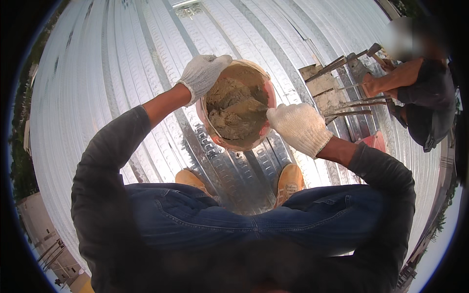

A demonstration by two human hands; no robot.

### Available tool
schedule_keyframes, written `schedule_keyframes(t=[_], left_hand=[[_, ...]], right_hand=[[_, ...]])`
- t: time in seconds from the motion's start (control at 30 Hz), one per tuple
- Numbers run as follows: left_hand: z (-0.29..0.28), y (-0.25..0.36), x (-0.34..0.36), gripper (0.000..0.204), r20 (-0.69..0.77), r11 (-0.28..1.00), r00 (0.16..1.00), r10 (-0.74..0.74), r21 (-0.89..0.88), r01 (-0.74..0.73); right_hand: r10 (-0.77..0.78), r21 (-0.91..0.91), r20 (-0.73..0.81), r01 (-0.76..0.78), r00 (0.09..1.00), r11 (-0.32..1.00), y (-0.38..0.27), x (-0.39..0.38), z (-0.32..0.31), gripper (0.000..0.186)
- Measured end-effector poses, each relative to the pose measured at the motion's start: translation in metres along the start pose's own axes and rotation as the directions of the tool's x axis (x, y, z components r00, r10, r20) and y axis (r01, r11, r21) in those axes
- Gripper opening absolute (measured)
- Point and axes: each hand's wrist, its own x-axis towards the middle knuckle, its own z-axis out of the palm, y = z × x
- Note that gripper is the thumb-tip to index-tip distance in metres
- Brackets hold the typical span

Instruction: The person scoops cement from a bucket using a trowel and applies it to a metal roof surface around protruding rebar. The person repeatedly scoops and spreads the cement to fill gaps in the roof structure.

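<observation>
A round bucket (201, 113) with a pale pinkish wall stands between my feet, partly filled with wet grey-brown mortar (232, 129). My left hand (205, 75), in a whitish knitted glove, is closed over its upper left rim. On the other side my right hand (300, 128), gloved too, is closed round the handle of a trowel, which the fist hides. The mortar-coated trowel blade (250, 111) reaches from that fist into the bucket and lies in the mortar.
Ribbed, shiny metal decking (132, 63) spreads all around under my tan shoes (289, 183). At right a co-worker (430, 93) crouches with a hammer (375, 50) and a thin rod, beside an opening crossed by steel bars (359, 105). A red object (373, 140) lies nearby.
</observation>
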Motion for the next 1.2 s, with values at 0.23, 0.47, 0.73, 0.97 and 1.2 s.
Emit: schedule_keyframes(t=[0.23, 0.47, 0.73, 0.97, 1.2], left_hand=[[0.017, 0.002, -0.003, 0.059, -0.050, 0.997, 0.998, 0.026, -0.066, -0.030], [0.018, -0.001, -0.008, 0.060, -0.092, 0.992, 0.996, -0.020, -0.129, 0.008], [-0.006, -0.021, -0.034, 0.058, -0.028, 0.974, 0.990, -0.136, -0.187, 0.128], [-0.033, -0.040, 0.000, 0.074, 0.095, 1.000, 0.995, 0.006, 0.005, -0.007], [-0.059, -0.084, 0.000, 0.071, 0.112, 0.992, 0.987, -0.116, -0.039, 0.121]], right_hand=[[0.113, 0.066, -0.090, -0.107, 0.990, 0.992, 0.040, 0.042, 0.048, 0.025], [0.069, 0.260, 0.124, -0.099, 0.990, 0.960, -0.001, 0.006, 0.031, 0.027], [-0.001, 0.316, 0.225, -0.071, 0.974, 0.946, -0.013, 0.008, 0.018, 0.033], [0.001, 0.267, 0.397, -0.117, 0.918, 0.957, -0.033, 0.034, 0.005, 0.067], [-0.074, 0.407, 0.384, -0.097, 0.920, 0.908, -0.046, 0.052, -0.050, 0.085]])
